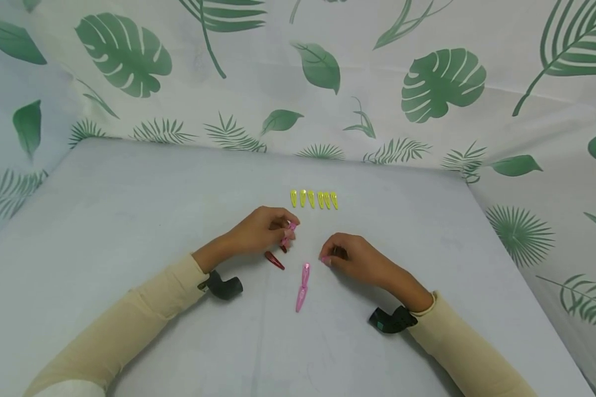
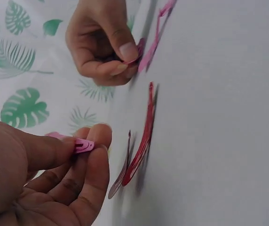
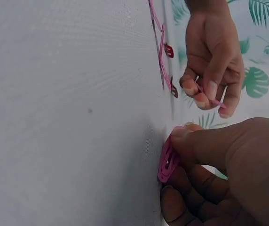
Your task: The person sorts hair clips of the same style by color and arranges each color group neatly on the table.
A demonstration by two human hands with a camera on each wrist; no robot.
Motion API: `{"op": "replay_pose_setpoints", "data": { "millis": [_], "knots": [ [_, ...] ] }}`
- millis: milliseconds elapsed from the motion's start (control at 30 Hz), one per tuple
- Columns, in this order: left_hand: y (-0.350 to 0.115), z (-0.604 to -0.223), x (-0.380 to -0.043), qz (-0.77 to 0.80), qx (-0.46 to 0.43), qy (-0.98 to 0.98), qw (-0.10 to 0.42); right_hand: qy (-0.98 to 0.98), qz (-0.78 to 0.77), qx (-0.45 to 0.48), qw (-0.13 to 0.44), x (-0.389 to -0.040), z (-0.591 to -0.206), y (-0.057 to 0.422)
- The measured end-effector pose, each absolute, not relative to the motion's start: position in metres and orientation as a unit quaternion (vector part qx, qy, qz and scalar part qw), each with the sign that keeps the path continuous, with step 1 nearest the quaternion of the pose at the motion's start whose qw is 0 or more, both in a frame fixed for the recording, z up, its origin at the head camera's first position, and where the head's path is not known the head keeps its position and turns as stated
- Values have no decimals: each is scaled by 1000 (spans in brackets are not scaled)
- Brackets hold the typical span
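Note:
My left hand (image 1: 260, 230) pinches a pink snap hair clip (image 2: 83, 145) between thumb and fingers, raised over the table. Pink also shows among its fingers in the head view, but I cannot tell whether that is more than one clip. My right hand (image 1: 355, 258) holds another pink hair clip (image 3: 167, 162) by thumb and fingertips, close to the tabletop. Between the hands, two pink clips (image 1: 305, 274) lie end to end in a line. Beneath the left hand are a dark red clip (image 1: 275, 260) and a second red clip (image 2: 120, 182), partly hidden in the head view.
Several yellow hair clips (image 1: 311, 199) lie in a row beyond the hands. A white cloth covers the table (image 1: 179, 342). Behind it hangs a leaf-print sheet (image 1: 258, 82). Dark wrist cameras (image 1: 223, 285) stick out below both wrists.

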State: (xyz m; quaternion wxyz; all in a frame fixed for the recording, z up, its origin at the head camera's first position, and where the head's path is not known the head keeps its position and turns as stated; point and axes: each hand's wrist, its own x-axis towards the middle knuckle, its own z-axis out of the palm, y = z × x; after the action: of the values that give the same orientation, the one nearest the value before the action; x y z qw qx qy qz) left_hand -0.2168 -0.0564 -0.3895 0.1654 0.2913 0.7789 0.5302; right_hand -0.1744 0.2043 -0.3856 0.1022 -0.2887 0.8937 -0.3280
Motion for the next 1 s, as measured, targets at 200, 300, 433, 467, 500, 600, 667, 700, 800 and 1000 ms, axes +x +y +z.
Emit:
{"op": "replay_pose_setpoints", "data": {
  "millis": [200, 300, 433, 467, 500, 600, 667, 700, 800, 1000],
  "knots": [
    [-59, -386, -228, 630, 203, 724, 195, 900, -327, -276, 88, -178, -382, 208],
    [-58, -385, -233, 655, 176, 709, 193, 904, -326, -268, 70, -183, -379, 209],
    [-56, -386, -238, 653, 152, 719, 182, 899, -345, -261, 67, -189, -375, 208],
    [-55, -386, -238, 650, 150, 723, 180, 897, -353, -258, 68, -191, -374, 208],
    [-55, -386, -239, 648, 147, 726, 178, 894, -362, -256, 69, -193, -374, 208],
    [-55, -386, -240, 647, 141, 728, 177, 883, -389, -253, 72, -200, -373, 206],
    [-54, -387, -240, 643, 142, 732, 178, 876, -406, -248, 78, -204, -373, 206],
    [-53, -387, -240, 640, 144, 733, 178, 873, -413, -245, 81, -206, -372, 206],
    [-50, -389, -242, 608, 158, 760, 164, 871, -426, -230, 81, -211, -370, 205],
    [-44, -391, -245, 569, 180, 792, 133, 867, -452, -201, 66, -223, -369, 200]
  ]
}}
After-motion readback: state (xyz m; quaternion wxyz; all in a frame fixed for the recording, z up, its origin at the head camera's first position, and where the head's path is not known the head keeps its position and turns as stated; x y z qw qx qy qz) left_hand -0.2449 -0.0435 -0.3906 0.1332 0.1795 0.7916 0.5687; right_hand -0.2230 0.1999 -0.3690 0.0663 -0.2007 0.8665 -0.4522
